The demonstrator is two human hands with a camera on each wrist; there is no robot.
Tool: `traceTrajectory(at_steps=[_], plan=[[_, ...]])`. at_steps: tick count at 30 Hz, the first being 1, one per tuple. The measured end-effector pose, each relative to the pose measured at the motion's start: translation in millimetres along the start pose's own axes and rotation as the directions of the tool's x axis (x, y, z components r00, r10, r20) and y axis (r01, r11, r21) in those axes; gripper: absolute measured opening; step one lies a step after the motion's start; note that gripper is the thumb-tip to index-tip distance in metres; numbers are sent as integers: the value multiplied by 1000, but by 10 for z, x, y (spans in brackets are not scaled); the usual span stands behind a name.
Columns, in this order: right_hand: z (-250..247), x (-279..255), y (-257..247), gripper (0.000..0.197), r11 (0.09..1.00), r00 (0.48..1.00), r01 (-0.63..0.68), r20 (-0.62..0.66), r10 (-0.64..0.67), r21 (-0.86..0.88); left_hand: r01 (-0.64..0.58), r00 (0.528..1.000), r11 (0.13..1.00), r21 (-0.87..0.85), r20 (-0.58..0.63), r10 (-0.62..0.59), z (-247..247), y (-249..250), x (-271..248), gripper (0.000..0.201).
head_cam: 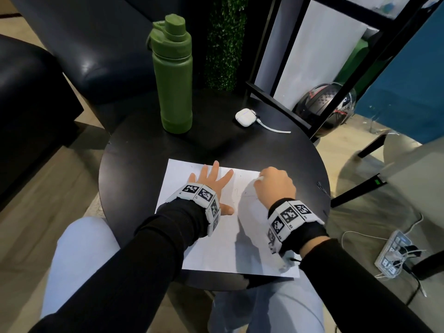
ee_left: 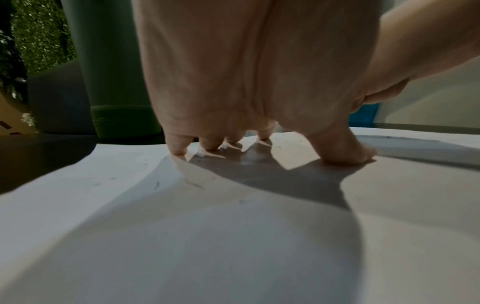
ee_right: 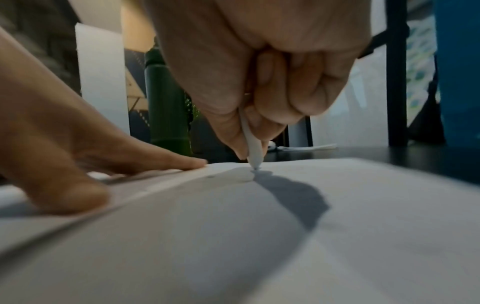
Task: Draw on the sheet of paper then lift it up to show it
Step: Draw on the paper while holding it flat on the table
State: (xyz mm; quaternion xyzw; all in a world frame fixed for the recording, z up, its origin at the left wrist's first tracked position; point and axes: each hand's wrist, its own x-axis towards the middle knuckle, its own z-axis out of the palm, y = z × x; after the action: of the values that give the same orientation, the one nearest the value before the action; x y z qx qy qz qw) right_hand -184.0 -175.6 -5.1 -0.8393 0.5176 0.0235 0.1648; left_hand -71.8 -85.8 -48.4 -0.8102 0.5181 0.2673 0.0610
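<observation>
While the white sheet of paper (head_cam: 223,239) lies flat on the round black table (head_cam: 134,164), the left hand (head_cam: 211,182) presses it with fingers spread wide. Right hand (head_cam: 275,186): curled around a slim white pen (ee_right: 252,142), tip touching the sheet near its far edge. Beyond the sheet: tall green bottle (head_cam: 173,75), upright; white earbud case (head_cam: 245,117) with cable, well apart. Black helmet (head_cam: 324,104) on floor behind a black frame.

White paper (head_cam: 216,246), black table (head_cam: 134,169), green bottle (head_cam: 174,75), black-and-white checkered wristbands (head_cam: 203,200).
</observation>
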Motion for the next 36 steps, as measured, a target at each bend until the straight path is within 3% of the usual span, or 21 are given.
traceTrajectory(at_steps=[5, 11, 16, 23, 29, 31, 34, 36], plan=[[224, -138, -206, 22, 988, 986, 155, 65, -156, 12, 3, 999, 1000, 1, -36, -3, 44, -1, 17, 95], [-58, 10, 104, 14, 999, 999, -34, 2, 34, -9, -10, 1000, 1000, 1, -2, 10, 9, -14, -27, 100], [200, -235, -223, 16, 985, 981, 165, 91, -169, 57, 5, 1000, 1000, 3, -21, -5, 11, 7, 10, 93], [60, -28, 6, 23, 995, 995, 99, 28, -99, 1, -1, 1000, 1000, -11, 3, 1, 6, -1, -3, 101], [139, -305, -72, 24, 953, 937, 291, 177, -302, 83, 2, 999, 1000, -8, -41, -3, 71, -16, 28, 95], [90, -223, -63, 22, 965, 949, 246, 180, -259, 92, 4, 999, 1000, -11, -43, -4, 71, -4, 29, 96], [39, -35, -31, 24, 984, 983, 155, 85, -163, 90, 7, 1000, 1000, 3, -20, -7, 33, 24, 5, 99], [76, -68, -58, 25, 980, 982, 164, 75, -173, 108, 9, 1000, 1000, -5, -28, -9, 28, 21, -6, 97]])
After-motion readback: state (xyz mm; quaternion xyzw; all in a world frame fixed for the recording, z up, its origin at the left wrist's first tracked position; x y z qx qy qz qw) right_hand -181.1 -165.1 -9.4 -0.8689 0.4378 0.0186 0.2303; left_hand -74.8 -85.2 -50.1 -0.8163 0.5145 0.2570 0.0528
